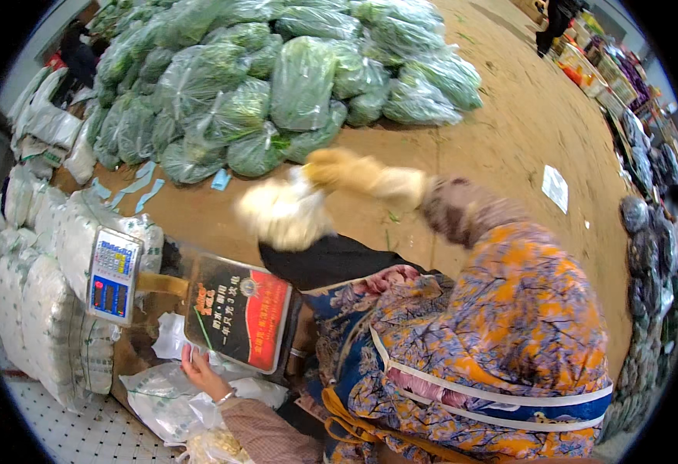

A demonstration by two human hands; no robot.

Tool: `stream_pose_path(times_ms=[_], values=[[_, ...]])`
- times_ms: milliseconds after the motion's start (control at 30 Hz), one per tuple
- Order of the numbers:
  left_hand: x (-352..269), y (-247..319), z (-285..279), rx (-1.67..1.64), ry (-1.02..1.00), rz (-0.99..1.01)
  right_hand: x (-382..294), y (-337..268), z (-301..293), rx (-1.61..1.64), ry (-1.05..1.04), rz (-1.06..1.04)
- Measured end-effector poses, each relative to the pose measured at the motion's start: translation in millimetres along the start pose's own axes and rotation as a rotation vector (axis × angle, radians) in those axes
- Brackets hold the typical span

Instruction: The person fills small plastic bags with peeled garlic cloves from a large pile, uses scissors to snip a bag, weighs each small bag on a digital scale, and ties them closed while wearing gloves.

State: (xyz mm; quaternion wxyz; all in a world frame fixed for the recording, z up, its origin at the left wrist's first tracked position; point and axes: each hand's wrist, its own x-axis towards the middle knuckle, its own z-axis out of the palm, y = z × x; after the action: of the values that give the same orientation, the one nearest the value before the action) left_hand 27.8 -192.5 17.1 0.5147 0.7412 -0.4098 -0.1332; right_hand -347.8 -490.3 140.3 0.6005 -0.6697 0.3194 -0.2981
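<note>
My right hand (333, 168), in a yellow-tan glove, grips the neck of a clear plastic bag of pale, cream-coloured contents (284, 214). Motion blur hides what the contents are. The bag hangs above my dark-clad leg (339, 258). Below it stands an electronic weighing scale with a black and red printed platform (237, 313) and a keypad and display head (113, 275). A green strand lies across the platform. My bare left hand (205, 377), with a bracelet at the wrist, is beside the platform's near left corner, holding nothing.
Clear bags of green vegetables (304, 81) form a big heap ahead. Stacked white bundles (43, 307) stand behind the scale. Plastic bags (165, 394) and a bag of yellowish pieces (217, 446) lie near my left arm. Another person (556, 23) stands far off; dark bags (643, 261) line one side.
</note>
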Motion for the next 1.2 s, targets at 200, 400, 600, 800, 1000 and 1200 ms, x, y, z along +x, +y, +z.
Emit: stream_pose_path(times_ms=[200,400,600,800,1000,1200], values=[[-72.1,-150.2,-62.0,-0.688,0.263,-0.829,-135.3,67.1,-106.2,-0.738,0.356,0.469],[-61.5,-66.5,-40.0,-0.888,0.073,-0.501,-376.2,184.4,-200.1,-1.796,-0.945,0.704],[-69.7,-85.8,-69.6,-0.965,0.292,-0.476,-443.8,268.8,-193.6,-0.864,-0.695,1.320],[-50.6,-91.5,-102.2,-1.190,0.341,-0.151,-194.1,285.9,-184.3,-1.087,-0.456,0.241],[-45.1,-75.5,-112.8,-1.143,0.992,-0.366,74.6,60.9,103.8,-0.480,-0.177,-0.137],[-52.6,-43.3,-142.3,-1.056,1.126,-0.338,122.0,18.6,429.7,-0.709,-1.055,-0.407]])
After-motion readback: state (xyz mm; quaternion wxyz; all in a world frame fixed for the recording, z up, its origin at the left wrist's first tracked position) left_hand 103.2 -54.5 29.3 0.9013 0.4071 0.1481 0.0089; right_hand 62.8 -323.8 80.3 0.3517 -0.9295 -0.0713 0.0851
